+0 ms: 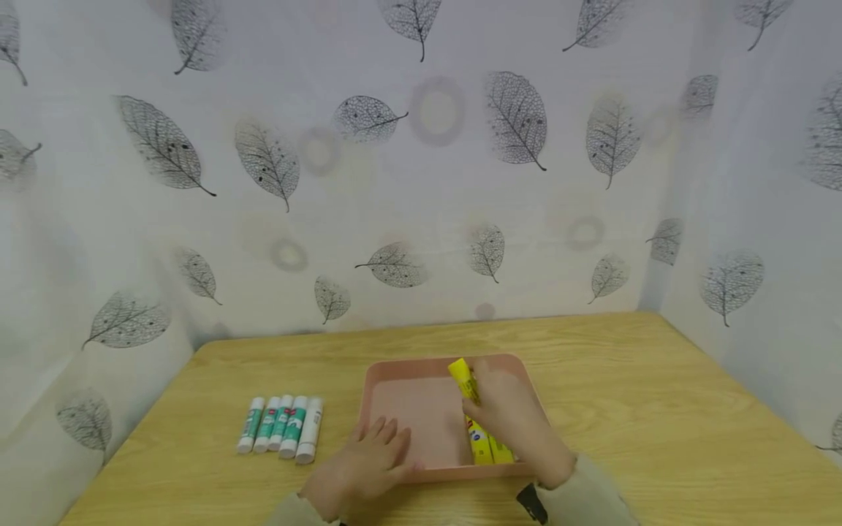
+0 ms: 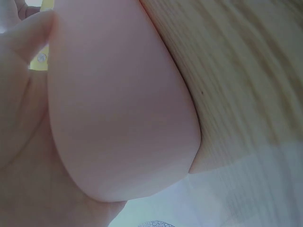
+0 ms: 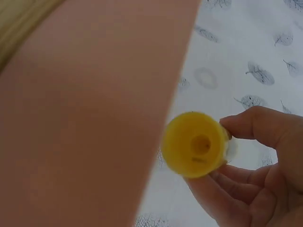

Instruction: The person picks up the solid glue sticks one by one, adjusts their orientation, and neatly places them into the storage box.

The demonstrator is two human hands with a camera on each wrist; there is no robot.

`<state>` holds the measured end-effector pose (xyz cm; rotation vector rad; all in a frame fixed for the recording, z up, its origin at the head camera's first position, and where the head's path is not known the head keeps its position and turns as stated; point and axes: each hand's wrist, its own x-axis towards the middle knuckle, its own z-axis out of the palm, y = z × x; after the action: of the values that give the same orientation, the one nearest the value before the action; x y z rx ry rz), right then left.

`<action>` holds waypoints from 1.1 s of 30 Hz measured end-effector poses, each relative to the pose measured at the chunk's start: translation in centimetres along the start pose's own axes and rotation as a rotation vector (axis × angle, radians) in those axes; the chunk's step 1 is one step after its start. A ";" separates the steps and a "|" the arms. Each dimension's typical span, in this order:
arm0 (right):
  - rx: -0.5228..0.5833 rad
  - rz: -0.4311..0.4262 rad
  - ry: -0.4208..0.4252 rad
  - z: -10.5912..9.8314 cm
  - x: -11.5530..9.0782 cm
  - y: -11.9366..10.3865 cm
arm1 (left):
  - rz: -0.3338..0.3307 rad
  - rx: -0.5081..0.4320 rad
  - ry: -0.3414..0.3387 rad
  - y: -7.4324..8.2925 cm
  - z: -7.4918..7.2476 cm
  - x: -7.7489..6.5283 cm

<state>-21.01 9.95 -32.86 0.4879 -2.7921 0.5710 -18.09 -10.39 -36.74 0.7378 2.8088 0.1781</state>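
At the right side of a pink tray [image 1: 414, 402], my right hand [image 1: 508, 406] grips a yellow glue stick [image 1: 463, 375] near more yellow glue sticks [image 1: 482, 447] inside; my left hand [image 1: 367, 462], fingers outstretched, touches the near-left rim, seemingly for steadiness. White-ended glue sticks [image 1: 281, 426] line the worktop [image 1: 631, 409], left.

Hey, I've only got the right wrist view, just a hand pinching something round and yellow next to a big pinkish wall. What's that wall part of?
Observer: A pink tray; the head view shows it lying on a wooden table.
Operator: Okay, and where's the left hand? I don't see it at all.
Observer: The head view has it at the tray's near left corner, with its fingers spread.
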 end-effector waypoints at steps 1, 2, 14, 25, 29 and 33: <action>0.020 0.000 -0.015 0.2 0.0 -0.1 | -0.002 -0.002 -0.004 0.0 0.0 0.0; 0.039 0.002 -0.031 0.4 0.0 -0.2 | -0.002 -0.003 -0.006 0.0 0.0 0.0; 0.234 -0.048 -0.198 2.8 0.4 -0.1 | 0.001 -0.023 -0.012 -0.1 -0.2 -0.1; 0.176 0.055 -0.293 3.6 -0.1 -0.2 | 0.001 -0.006 -0.023 0.1 -0.3 0.0; 0.114 0.032 -0.286 3.6 -0.2 -0.2 | 0.005 0.002 -0.015 0.1 -0.2 0.0; 0.035 0.009 -0.268 3.6 -0.2 0.0 | 0.005 0.005 -0.008 0.1 -0.2 -0.1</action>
<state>-21.50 8.49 -36.13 0.6005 -3.0426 0.5963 -18.04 -10.38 -36.53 0.7447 2.8013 0.1680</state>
